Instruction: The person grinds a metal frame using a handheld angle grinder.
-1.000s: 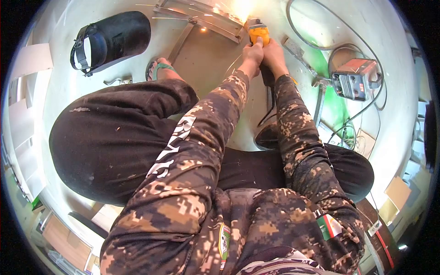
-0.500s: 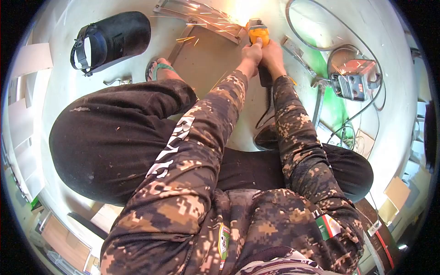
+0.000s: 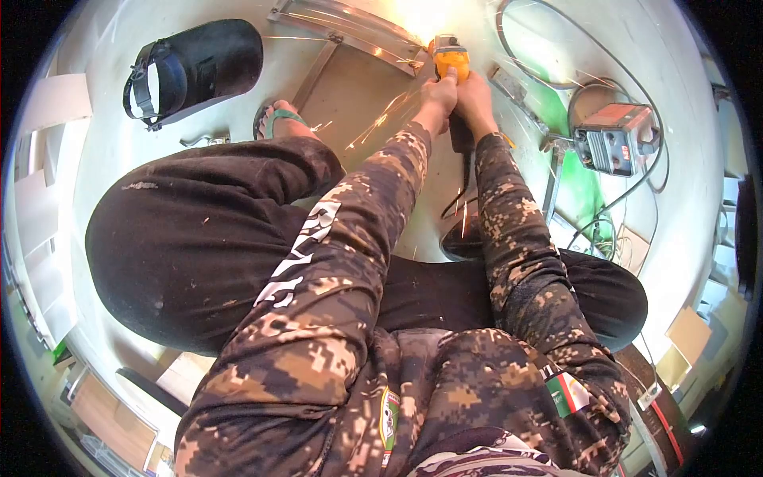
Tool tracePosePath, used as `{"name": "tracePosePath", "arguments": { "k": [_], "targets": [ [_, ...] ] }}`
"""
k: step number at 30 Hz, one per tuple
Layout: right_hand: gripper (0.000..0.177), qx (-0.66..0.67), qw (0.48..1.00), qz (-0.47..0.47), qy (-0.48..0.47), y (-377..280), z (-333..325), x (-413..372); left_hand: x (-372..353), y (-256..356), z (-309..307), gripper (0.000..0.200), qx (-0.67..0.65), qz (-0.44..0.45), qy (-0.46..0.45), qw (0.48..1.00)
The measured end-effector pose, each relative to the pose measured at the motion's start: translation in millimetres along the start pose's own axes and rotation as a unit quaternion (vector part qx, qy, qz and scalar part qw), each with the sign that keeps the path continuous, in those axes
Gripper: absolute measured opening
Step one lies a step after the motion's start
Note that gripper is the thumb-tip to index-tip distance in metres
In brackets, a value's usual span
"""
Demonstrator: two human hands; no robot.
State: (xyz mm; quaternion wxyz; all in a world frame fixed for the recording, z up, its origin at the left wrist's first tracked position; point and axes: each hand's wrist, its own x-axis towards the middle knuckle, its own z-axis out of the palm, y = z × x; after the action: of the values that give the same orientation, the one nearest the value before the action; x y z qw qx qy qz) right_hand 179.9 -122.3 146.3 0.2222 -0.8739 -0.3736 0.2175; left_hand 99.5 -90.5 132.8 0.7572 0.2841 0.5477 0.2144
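My left hand (image 3: 437, 102) and my right hand (image 3: 475, 102) are both wrapped round the body of a yellow and black angle grinder (image 3: 451, 62). Its head points away from me and touches or nearly touches the right end of a metal frame (image 3: 350, 33). A bright glare hides the disc and the contact point. Sparks fly from there, to the left over the frame and back toward my legs. The grinder's dark rear end and cord run down between my forearms.
A black welding helmet (image 3: 211, 63) lies at the upper left. My sandalled foot (image 3: 282, 121) rests beside the frame. To the right are a welding machine (image 3: 616, 139), a looped black cable (image 3: 592, 36), a hammer (image 3: 554, 175) and a metal bar (image 3: 518, 97).
The sparks have changed pattern, with more streaks now falling toward my legs. The grinder has shifted very slightly; both hands keep the same grip.
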Motion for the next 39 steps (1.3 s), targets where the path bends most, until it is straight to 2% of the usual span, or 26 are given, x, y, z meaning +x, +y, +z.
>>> {"name": "tracePosePath", "arguments": {
  "k": [3,5,8,10,13,17,20,23,26,29,31,39],
  "targets": [
    [0.05,0.0,1.0,0.004,-0.001,1,1,-3,-9,-3,2,0.061,-0.024,0.004,0.011,1.0],
    [0.049,-0.001,1.0,-0.003,0.001,-2,-1,-6,-14,2,-1,0.059,-0.068,-0.003,-0.013,0.998],
    [0.048,0.033,0.999,0.018,0.007,2,1,-6,-4,-10,1,0.059,-0.035,-0.004,0.017,0.999],
    [0.048,-0.019,1.0,-0.006,-0.015,4,1,-4,-6,-10,0,0.059,-0.044,0.01,0.007,0.999],
    [0.047,-0.003,1.0,0.0,0.02,8,9,-3,-11,-9,-1,0.059,-0.032,0.024,0.01,0.999],
    [0.046,-0.032,0.999,-0.022,0.009,15,11,0,-5,-15,-2,0.057,-0.032,0.024,0.011,0.999],
    [0.045,0.02,0.999,0.021,0.037,11,8,-7,-6,-5,1,0.057,-0.051,0.01,-0.035,0.998],
    [0.045,0.08,0.994,0.028,0.072,17,11,-7,-3,-10,4,0.057,-0.004,0.041,-0.025,0.999],
    [0.044,0.057,0.997,0.014,0.055,19,8,-6,-17,-5,5,0.058,-0.006,0.043,-0.013,0.999],
    [0.044,0.051,0.997,0.037,0.034,17,10,-5,-5,-14,4,0.057,0.013,0.029,0.015,0.999],
    [0.044,0.031,0.999,0.012,0.015,13,12,-7,1,-18,1,0.057,-0.001,0.034,0.008,0.999],
    [0.047,0.037,0.999,0.008,0.016,10,12,-4,-9,-10,-1,0.054,-0.054,0.027,-0.009,0.998]
  ]
}}
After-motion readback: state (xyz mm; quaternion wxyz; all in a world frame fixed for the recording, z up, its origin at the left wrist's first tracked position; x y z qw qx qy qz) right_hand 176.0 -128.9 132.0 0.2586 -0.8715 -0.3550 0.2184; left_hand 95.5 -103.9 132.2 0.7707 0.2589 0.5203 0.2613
